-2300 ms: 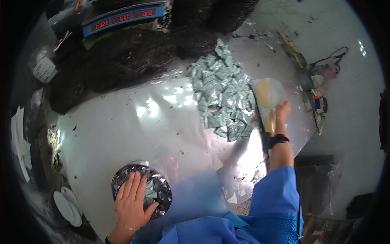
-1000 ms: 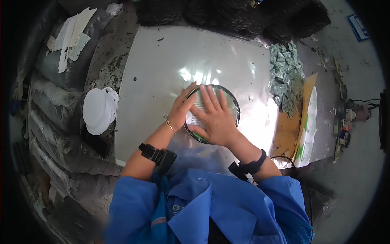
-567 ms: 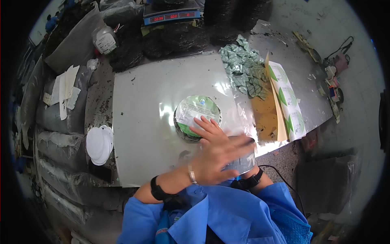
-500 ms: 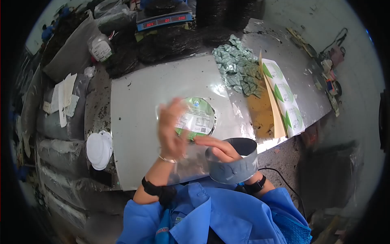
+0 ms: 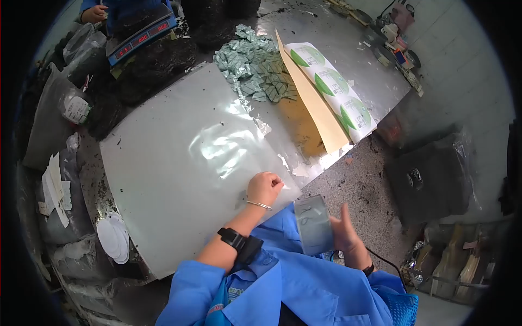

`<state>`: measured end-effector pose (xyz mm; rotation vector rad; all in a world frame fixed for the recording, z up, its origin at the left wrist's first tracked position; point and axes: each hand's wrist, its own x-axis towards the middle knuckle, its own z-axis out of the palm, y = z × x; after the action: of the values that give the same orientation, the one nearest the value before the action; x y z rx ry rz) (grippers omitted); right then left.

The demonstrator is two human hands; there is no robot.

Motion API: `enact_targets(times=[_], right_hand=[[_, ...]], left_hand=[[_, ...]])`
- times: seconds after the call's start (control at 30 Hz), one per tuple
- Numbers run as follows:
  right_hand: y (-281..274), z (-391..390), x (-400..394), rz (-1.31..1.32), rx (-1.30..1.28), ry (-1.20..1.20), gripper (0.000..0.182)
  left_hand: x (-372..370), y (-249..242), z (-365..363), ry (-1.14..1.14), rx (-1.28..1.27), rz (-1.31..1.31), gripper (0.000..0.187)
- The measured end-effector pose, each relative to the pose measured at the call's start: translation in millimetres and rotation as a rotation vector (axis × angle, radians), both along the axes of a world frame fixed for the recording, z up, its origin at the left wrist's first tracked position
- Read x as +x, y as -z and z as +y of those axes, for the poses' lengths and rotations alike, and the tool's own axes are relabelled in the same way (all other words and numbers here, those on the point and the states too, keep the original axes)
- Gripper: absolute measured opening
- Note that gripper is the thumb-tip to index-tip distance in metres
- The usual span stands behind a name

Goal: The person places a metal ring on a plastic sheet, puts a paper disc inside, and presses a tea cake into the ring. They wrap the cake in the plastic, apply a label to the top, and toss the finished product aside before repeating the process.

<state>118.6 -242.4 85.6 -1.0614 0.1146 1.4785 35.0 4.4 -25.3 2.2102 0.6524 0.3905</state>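
Observation:
My left hand (image 5: 265, 188) is closed over the right part of the big grey sheet (image 5: 163, 174), fingertips pinched together; what they hold, if anything, is too small to tell. A grey metal ring (image 5: 314, 225) with dark marks is in front of my blue coat, just beyond the sheet's lower right corner. My right hand (image 5: 347, 237) is against the ring's right side, its thumb stretched up and apart; its other fingers are partly hidden by the ring.
A label sheet (image 5: 331, 89) with green and white circles lies by brown card (image 5: 310, 98). Crumpled green packets (image 5: 253, 65) are behind. White discs (image 5: 113, 239) sit at left. A blue scale (image 5: 142, 41) stands at top left, near another person's hand (image 5: 94, 14).
The view has swung right. The round green-labelled piece no longer shows on the sheet. My left hand has closed. My right hand has moved away from my left, and the ring has slipped off its wrist.

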Motion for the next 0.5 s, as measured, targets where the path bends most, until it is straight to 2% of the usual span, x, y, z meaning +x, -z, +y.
enact_targets(times=[0.03, 0.07, 0.1, 0.13, 0.17, 0.2, 0.23, 0.27, 0.3, 0.33, 0.4, 0.43, 0.47, 0.5], right_hand=[[-21.6, -5.6, 7.5, -0.075, 0.085, 0.082, 0.085], [-40.4, 0.1, 14.9, -0.156, 0.18, 0.155, 0.077], [-53.7, 11.9, 18.3, -0.153, 0.177, 0.149, 0.077], [-64.9, 27.7, 21.1, -0.388, 0.161, 0.161, 0.066], [-75.2, 45.5, 20.7, -0.622, 0.146, 0.172, 0.054], [-83.3, 75.5, 8.0, -0.66, 0.212, 0.175, 0.034], [-70.4, 90.6, 5.3, -1.074, 0.09, -0.177, 0.027], [-77.5, 128.1, -6.3, -1.439, 0.214, -0.475, 0.029], [-72.9, 162.2, -29.5, -1.638, 0.354, -0.569, 0.031], [-56.4, 190.2, -49.3, -1.677, 0.447, -0.772, 0.035], [-37.0, 263.0, -90.8, -1.686, 0.386, -1.449, 0.046], [1.2, 280.0, -110.0, -1.703, 0.443, -1.468, 0.046], [56.2, 290.3, -129.7, -1.645, 0.493, -1.197, 0.052], [84.9, 295.7, -146.0, -1.555, 0.534, -0.937, 0.059]], left_hand=[[-9.2, 7.0, 3.7, -0.038, -0.224, -0.123, 0.03], [-14.5, 6.1, 5.3, -0.039, -0.226, -0.12, 0.03], [-21.1, 1.0, 6.2, -0.145, -0.451, -0.196, 0.032], [-25.3, -3.5, 11.3, -0.256, -0.674, -0.277, 0.034], [-45.1, -1.8, 38.3, -0.346, -1.071, -0.41, 0.037], [-78.2, 1.8, 79.1, -0.437, -1.464, -0.548, 0.04], [-109.4, 2.4, 119.5, -0.426, -1.754, -0.759, 0.045], [-133.2, -60.1, 147.1, -0.456, -1.66, -0.827, 0.031], [-145.0, -95.5, 168.6, -0.552, -1.42, -0.844, 0.023], [-156.0, -125.2, 186.6, -0.648, -1.175, -0.852, 0.018], [-157.0, -190.3, 195.6, -0.326, -0.99, -0.734, 0.032], [-143.5, -211.1, 181.8, -0.295, -0.946, -0.567, 0.041], [-129.7, -216.1, 160.3, -0.265, -1.031, -0.507, 0.024], [-118.2, -203.0, 136.6, -0.13, -1.15, -0.55, 0.02]])
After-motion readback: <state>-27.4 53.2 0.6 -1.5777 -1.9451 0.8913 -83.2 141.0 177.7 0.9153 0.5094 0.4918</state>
